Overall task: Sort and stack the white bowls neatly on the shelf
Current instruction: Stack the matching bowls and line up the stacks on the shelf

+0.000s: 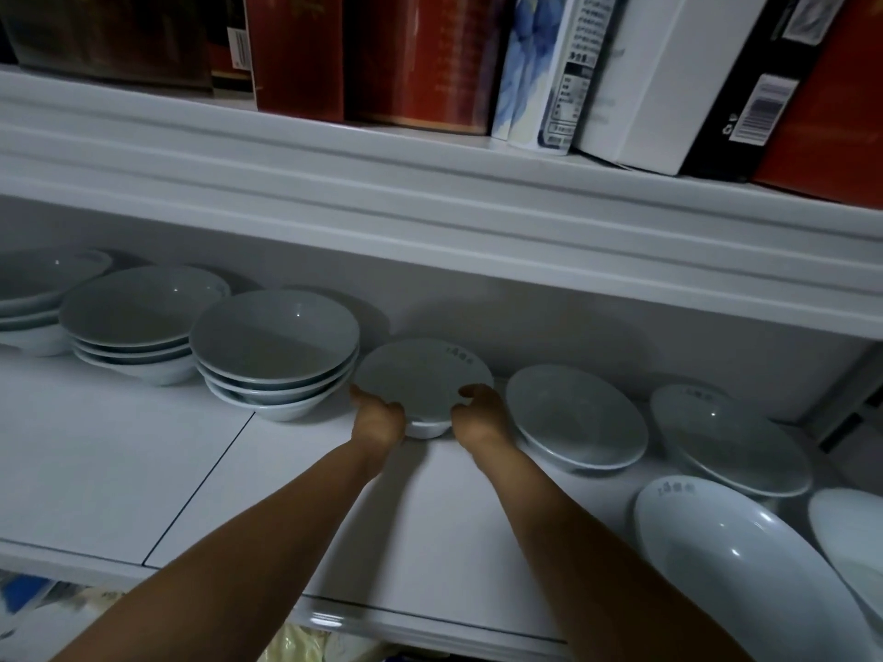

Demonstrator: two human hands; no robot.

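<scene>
Thumbs and curled fingers of your left hand and right hand gripped opposite rims of one white bowl at mid-frame, low on the shelf. It was just right of a stack of bowls, with single bowls further right.
</scene>
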